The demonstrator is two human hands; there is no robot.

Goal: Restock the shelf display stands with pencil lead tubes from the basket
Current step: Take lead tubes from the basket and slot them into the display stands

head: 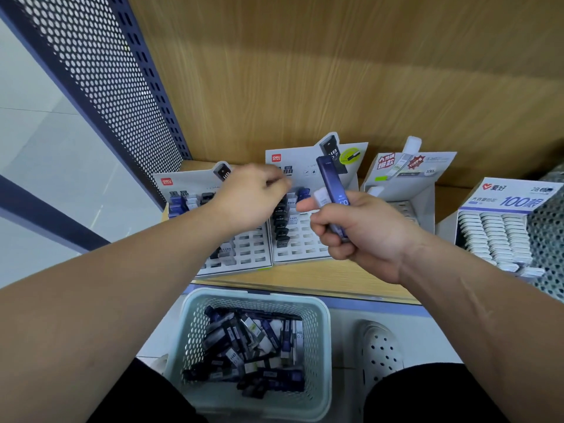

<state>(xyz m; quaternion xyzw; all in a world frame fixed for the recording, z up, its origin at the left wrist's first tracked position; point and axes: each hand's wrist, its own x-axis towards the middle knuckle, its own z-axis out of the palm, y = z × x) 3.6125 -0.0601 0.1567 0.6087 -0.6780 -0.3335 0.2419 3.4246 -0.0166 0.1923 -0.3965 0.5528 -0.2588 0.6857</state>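
Basket (324,331) nearest, between the knees, with plenty of lead tubes (244,346) in it. Mid-restock: right hand (357,233) is curled round a blue tube (331,184), held near upright over the middle stand (300,242). Left hand (250,193) is over the gap between left stand (244,254) and middle stand, fingertips bunched and blurred; can't tell if it pinches anything. Next, I'd judge: seat the tube in an empty slot. Near rows are free. Watch the tall back cards and the shelf edge (305,283).
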